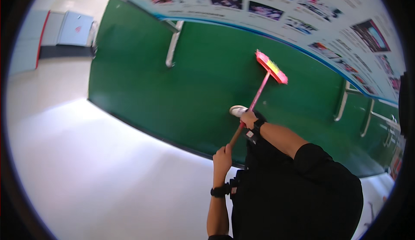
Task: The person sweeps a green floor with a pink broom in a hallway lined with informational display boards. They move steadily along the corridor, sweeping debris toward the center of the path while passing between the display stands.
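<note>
A push broom with a long handle (258,94) slants away from me, its red and yellow head (271,67) resting on the green floor (194,87). My left hand (222,159) is wrapped around the wooden-coloured top end of the handle, close to my body. Further down the shaft, where it turns pink, my right hand (249,119) grips it. Both wrists wear black straps with small devices. The bristles are mostly hidden beneath the broom head. My white shoe (238,111) shows just behind the handle, beside my right hand.
A large display board (227,10) with printed photos and writing overhangs the floor ahead. Its metal legs, one at left (173,45) and one at right (342,100), stand on the green floor. A pale floor (113,168) borders it along a dark edge strip. Cabinets (73,27) stand at far left.
</note>
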